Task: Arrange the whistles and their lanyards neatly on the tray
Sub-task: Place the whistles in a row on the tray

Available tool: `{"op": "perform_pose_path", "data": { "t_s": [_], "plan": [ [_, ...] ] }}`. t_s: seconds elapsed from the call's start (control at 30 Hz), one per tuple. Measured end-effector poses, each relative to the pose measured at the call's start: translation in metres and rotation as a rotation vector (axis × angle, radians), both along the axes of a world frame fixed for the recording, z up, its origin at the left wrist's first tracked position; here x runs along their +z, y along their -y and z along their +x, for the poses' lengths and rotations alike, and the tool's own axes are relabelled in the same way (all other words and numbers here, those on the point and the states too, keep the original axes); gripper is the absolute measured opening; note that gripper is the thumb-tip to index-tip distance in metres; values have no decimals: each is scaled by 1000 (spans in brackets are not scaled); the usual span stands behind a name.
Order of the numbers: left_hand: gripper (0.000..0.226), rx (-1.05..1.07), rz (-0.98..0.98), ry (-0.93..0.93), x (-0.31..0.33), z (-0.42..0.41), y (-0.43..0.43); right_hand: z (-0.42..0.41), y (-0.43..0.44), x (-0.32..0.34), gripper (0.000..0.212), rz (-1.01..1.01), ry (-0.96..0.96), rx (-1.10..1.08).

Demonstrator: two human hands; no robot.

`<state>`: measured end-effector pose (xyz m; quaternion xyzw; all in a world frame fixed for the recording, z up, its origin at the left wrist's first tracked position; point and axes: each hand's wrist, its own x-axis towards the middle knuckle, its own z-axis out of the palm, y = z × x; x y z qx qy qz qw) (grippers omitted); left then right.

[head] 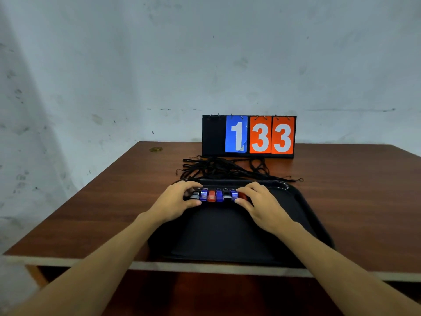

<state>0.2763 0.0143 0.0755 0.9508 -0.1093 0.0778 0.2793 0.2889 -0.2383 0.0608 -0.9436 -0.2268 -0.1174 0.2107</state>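
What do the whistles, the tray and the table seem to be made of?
The whistles: probably glossy plastic; bright highlights on blue, red and black bodies. The tray: likely black plastic, dull floor, shiny rim. The table: seemingly wood-grain laminate over board; pale edge shows.

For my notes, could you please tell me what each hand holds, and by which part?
Left hand pinches the black whistle at the row's left end; the right hand pinches the red whistle at the right end, each across its body.
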Motion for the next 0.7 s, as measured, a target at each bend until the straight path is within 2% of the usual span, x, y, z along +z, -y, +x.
{"op": "perform_pose_path", "data": {
  "t_s": [0.13,0.27,0.4,0.47,0.6,0.7],
  "plan": [
    [46,-15,63,15,1,1,2,-1,0,1,44,-27,-4,4],
    [40,16,1,59,1,1,7,-2,0,3,43,-42,-2,-1],
    [39,7,24,29,6,2,11,-4,2,9,45,-51,-43,-10],
    [43,2,52,7,7,2,11,-5,2,11,47,-54,-60,0],
    [70,15,138,-10,14,3,10,-2,5,17,59,39,-104,-5],
    [72,25,47,-42,22,6,12,9,9,25,53,115,-98,-55]
  ]
}}
